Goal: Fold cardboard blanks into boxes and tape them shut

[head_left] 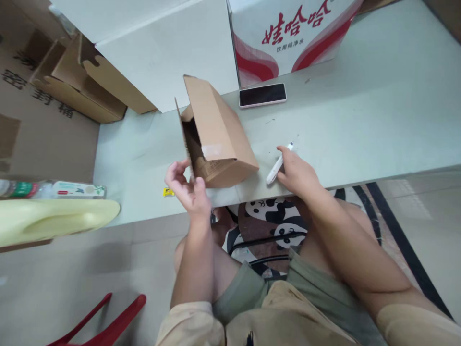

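A small brown cardboard box (230,129) lies tilted on its side on the pale table, its open end facing left. My left hand (190,192) is at the lower edge of the box's raised flap, fingers behind it and thumb in front. To the right of the box, my right hand (297,170) grips a slim white tool (274,172) that looks like a utility knife, close to the tabletop. Its dark tip points away from me; part of its body is hidden under the fingers.
A phone (262,95) lies behind the box, before a red-and-white carton (295,38) and a large white box (173,53). Small yellow packet (168,192) by my left hand. At left are brown cartons (79,81), a bottle (21,188) and a pale yellow stool-like edge (61,218).
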The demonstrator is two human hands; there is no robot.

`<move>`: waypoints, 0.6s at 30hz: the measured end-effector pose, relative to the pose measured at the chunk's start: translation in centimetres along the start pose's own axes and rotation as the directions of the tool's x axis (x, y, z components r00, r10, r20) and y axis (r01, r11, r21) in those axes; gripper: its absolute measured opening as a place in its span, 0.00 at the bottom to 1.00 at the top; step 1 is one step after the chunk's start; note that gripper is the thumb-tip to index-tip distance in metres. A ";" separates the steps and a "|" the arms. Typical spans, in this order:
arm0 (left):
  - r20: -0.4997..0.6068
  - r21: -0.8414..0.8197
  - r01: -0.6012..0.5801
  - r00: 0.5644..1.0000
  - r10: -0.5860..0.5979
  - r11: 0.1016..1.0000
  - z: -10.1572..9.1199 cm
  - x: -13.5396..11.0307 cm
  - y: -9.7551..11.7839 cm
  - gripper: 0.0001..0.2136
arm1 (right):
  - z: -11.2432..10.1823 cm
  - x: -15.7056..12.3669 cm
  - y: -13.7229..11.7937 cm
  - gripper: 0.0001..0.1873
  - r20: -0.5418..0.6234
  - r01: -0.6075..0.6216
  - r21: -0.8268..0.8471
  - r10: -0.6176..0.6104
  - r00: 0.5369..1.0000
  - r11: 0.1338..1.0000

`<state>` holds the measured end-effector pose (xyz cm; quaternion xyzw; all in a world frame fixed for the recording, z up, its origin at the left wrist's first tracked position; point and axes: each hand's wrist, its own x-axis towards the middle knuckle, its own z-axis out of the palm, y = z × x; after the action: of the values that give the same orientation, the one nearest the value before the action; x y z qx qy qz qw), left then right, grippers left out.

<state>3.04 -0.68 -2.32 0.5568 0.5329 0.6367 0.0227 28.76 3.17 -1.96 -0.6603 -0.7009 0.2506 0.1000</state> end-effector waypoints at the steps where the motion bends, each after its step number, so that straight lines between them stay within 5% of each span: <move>1: -0.050 0.032 0.034 0.998 -0.032 0.999 -0.2 0.2 0.1 0.25 | -0.2 0.2 0.2 0.37 -0.003 -0.017 -0.007 0.017 1.000 1.000; 6: -0.172 -0.077 0.323 0.928 -0.331 0.943 -0.5 1.1 -0.3 0.26 | -0.2 0.9 1.0 0.40 -0.138 -0.041 0.047 0.047 0.989 0.998; 9: -0.085 -0.161 0.560 0.813 -0.577 0.813 -0.5 1.4 -1.6 0.29 | 0.5 1.0 1.3 0.31 -0.276 0.079 0.076 -0.055 0.960 0.994; 11: 0.020 -0.087 0.627 0.778 -0.628 0.774 -0.7 1.4 -2.4 0.25 | 0.9 1.0 1.2 0.26 -0.290 0.187 0.094 -0.153 0.945 0.978; 15: 0.152 0.098 0.555 0.812 -0.563 0.826 -0.9 1.2 -2.8 0.15 | 0.9 1.0 0.4 0.27 -0.230 0.397 0.207 -0.350 0.908 0.894; 18: 0.167 0.090 0.515 0.836 -0.523 0.853 -0.8 1.0 -2.6 0.14 | 0.3 0.8 -0.3 0.31 -0.232 0.483 0.293 -0.428 0.873 0.825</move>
<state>0.65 0.55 -3.36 0.4487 0.6724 0.5409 0.2320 28.31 3.86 -2.19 -0.4633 -0.7740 0.2845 0.3246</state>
